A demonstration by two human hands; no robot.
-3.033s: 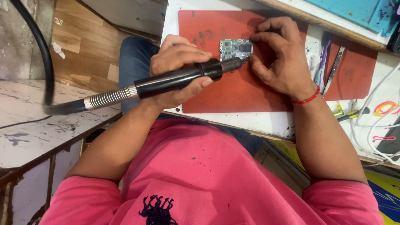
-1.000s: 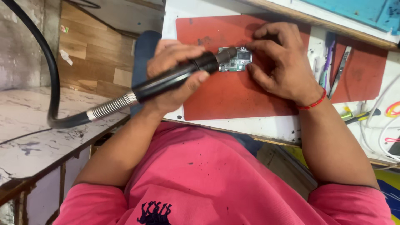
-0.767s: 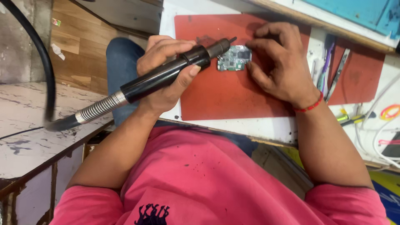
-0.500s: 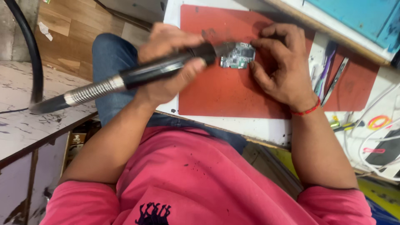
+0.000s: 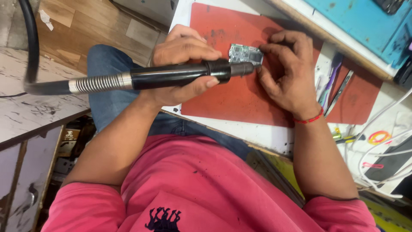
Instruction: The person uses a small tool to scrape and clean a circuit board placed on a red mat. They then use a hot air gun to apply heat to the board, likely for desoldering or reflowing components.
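One small cardboard box (image 5: 69,134), brown with a pale label, stands on a shelf below the left surface. No signs or screens are visible.

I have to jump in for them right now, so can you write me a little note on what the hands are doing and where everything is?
Left hand: gripping the black hot-air handpiece, nozzle at the circuit board's lower edge.
Right hand: fingertips steadying the board's right edge.
The board lies flat on the red mat; tweezers lie to the right.
Done: board placed, nozzle aimed. Left: cannot tell how far the board work has got.
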